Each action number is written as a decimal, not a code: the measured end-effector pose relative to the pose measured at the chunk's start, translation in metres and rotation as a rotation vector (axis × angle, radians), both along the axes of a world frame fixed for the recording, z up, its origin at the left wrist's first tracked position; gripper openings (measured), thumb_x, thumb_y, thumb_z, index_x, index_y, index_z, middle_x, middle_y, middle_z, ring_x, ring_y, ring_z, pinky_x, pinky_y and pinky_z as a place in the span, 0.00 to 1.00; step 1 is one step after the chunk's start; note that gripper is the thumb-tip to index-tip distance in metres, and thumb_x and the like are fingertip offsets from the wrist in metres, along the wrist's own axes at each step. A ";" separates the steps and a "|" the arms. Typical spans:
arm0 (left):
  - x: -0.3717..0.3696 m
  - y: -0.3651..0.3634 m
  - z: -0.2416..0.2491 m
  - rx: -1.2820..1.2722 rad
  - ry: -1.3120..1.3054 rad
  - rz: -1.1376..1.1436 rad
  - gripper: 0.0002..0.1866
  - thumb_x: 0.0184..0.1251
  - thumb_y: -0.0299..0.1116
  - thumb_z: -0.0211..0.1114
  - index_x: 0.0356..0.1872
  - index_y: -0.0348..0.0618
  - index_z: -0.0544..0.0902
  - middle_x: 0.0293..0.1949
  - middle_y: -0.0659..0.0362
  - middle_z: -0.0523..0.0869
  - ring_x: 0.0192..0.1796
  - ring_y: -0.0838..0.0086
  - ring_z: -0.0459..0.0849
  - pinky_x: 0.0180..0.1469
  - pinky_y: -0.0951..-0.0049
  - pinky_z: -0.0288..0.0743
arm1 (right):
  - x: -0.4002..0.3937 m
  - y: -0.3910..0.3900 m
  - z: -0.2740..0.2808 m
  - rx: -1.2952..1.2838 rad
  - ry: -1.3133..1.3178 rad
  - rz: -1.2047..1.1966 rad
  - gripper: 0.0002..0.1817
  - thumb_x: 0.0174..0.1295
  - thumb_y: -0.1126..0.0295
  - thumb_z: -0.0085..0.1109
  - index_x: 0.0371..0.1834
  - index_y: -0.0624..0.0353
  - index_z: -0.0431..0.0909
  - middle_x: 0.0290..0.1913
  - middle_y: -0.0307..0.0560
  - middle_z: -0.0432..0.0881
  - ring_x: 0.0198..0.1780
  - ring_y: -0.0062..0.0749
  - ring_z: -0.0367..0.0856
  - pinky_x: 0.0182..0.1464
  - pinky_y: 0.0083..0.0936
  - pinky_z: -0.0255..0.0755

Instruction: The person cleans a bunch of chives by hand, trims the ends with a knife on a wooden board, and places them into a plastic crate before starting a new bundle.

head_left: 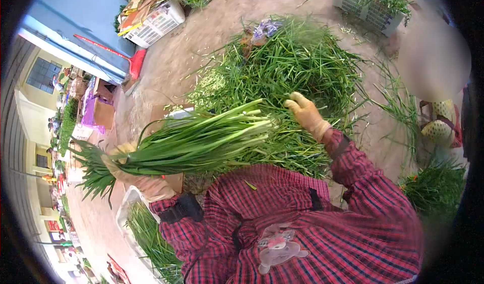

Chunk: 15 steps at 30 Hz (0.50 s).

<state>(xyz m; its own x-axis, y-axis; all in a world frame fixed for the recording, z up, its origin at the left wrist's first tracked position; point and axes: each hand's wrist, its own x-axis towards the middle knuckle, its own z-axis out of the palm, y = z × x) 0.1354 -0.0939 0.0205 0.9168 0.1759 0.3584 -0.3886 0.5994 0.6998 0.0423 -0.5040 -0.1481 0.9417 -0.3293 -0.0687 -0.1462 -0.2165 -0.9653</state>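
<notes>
My gloved left hand (136, 179) is closed round a thick bunch of garlic chives (201, 140) near its dark green leaf ends. The bunch lies nearly level across my front, its pale stem ends pointing right. My gloved right hand (307, 116) is beyond the stem ends, its fingers partly bent and a little apart, with nothing visible in them. It is over the edge of a large loose heap of green leaves (302, 67) on the floor. A bundle with a purple-and-white wrapper (267, 28) lies at the heap's far side.
A white crate of greens (132, 203) stands by my left side. Another white crate (156, 24) and a red dustpan (136, 63) are at the far left by the blue wall. A crate of greens (363, 12) stands far right. A blurred person with a spotted sleeve (438, 130) is at right.
</notes>
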 end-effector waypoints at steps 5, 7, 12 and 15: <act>-0.009 -0.035 0.012 0.064 -0.209 -0.314 0.25 0.76 0.54 0.47 0.17 0.58 0.60 0.14 0.71 0.58 0.17 0.79 0.56 0.22 0.72 0.52 | 0.011 -0.008 0.031 0.030 -0.171 0.288 0.23 0.67 0.60 0.60 0.61 0.61 0.74 0.54 0.47 0.80 0.55 0.27 0.77 0.59 0.27 0.71; -0.028 -0.084 0.027 0.011 -0.190 -0.228 0.24 0.76 0.52 0.48 0.17 0.58 0.61 0.14 0.71 0.59 0.18 0.79 0.56 0.23 0.73 0.51 | 0.025 0.022 0.082 -0.020 -0.354 0.521 0.25 0.65 0.58 0.61 0.62 0.61 0.74 0.64 0.51 0.73 0.64 0.33 0.71 0.66 0.31 0.65; -0.029 -0.085 0.030 -0.021 -0.255 -0.249 0.23 0.76 0.50 0.49 0.18 0.58 0.63 0.16 0.71 0.62 0.21 0.79 0.62 0.29 0.72 0.59 | 0.053 0.089 0.106 -0.002 -0.437 0.738 0.19 0.66 0.62 0.60 0.54 0.63 0.76 0.62 0.48 0.76 0.58 0.41 0.77 0.62 0.31 0.69; -0.030 -0.075 0.032 0.123 -0.259 -0.067 0.22 0.77 0.49 0.48 0.19 0.58 0.62 0.18 0.72 0.63 0.23 0.79 0.64 0.32 0.73 0.61 | 0.044 0.099 0.091 0.725 -0.410 0.528 0.10 0.72 0.65 0.50 0.44 0.62 0.72 0.32 0.41 0.78 0.32 0.27 0.79 0.38 0.25 0.74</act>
<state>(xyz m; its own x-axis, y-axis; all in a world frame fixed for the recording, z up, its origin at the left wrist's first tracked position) 0.1054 -0.1693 0.0522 0.8003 0.0585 0.5967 -0.5260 0.5463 0.6519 0.0860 -0.4047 -0.0572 0.9515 0.1333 0.2772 0.1749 0.5068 -0.8441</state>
